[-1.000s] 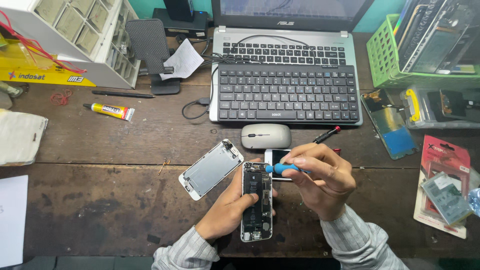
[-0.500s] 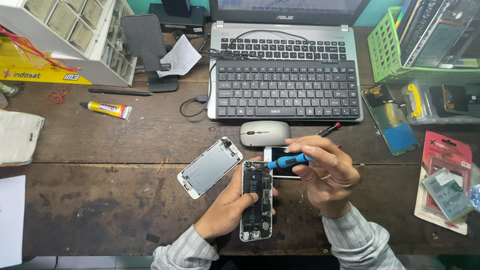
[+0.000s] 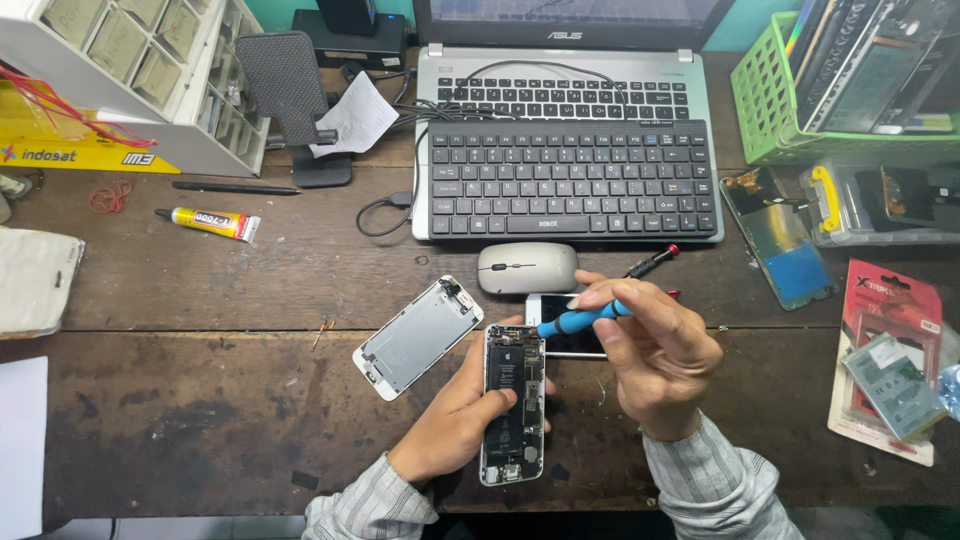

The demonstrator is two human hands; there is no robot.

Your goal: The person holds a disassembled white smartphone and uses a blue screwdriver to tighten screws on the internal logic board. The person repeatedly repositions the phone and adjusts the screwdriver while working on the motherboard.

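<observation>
The opened phone (image 3: 513,403) lies low in the middle of the frame, its circuit side up, with the left hand (image 3: 462,418) wrapped around its left edge and the detached screen panel (image 3: 418,336) angled just to its upper left. Since a second ago the right hand (image 3: 655,352), closed around a blue-handled screwdriver (image 3: 585,319), has swung the tool from lying flat over the phone to pointing its tip down at the top corner. That suggests a screw there is being worked.
</observation>
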